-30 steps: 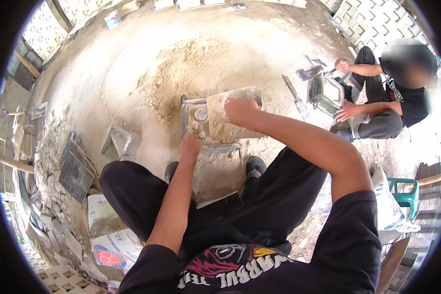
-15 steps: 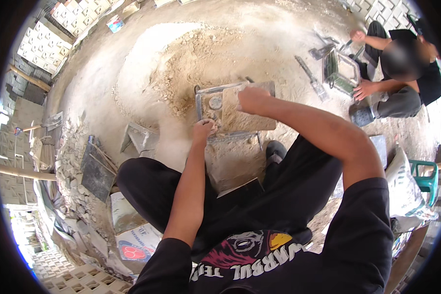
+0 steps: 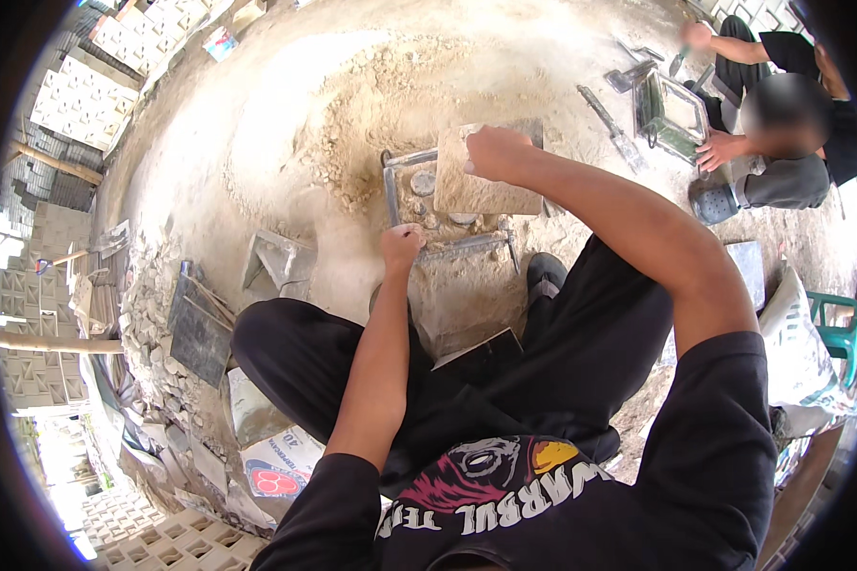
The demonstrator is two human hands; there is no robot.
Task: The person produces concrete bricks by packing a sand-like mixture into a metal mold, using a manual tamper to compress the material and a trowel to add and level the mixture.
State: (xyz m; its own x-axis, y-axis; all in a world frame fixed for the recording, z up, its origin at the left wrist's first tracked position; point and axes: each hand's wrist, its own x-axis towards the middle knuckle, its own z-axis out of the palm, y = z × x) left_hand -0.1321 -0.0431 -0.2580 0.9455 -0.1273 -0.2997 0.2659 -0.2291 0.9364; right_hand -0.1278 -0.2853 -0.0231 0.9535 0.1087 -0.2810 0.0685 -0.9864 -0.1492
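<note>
In front of my knees a rectangular metal mold (image 3: 390, 195) lies on the dusty ground, with round discs (image 3: 423, 181) and sandy powder inside. My right hand (image 3: 497, 154) is closed on top of a flat, dust-covered square board (image 3: 462, 196), which covers the mold's far right part; any handle is under my fist. At the mold's near left corner, my left hand (image 3: 404, 245) is closed in a fist, and what it holds, if anything, is hidden. Below the mold's near edge is a dusty slab-like surface (image 3: 467, 300).
A heap of sandy powder (image 3: 381, 105) spreads beyond the mold. At the right, a co-worker's hand (image 3: 721, 150) touches another mold frame (image 3: 662, 138); a long flat tool (image 3: 609, 128) lies beside it. A concrete block (image 3: 281, 262) and rubble (image 3: 152, 333) are left. A green chair (image 3: 836, 324) stands right.
My right hand and the board have shifted away from me, uncovering more of the mold's near side and another disc. My left hand stays by the near left corner.
</note>
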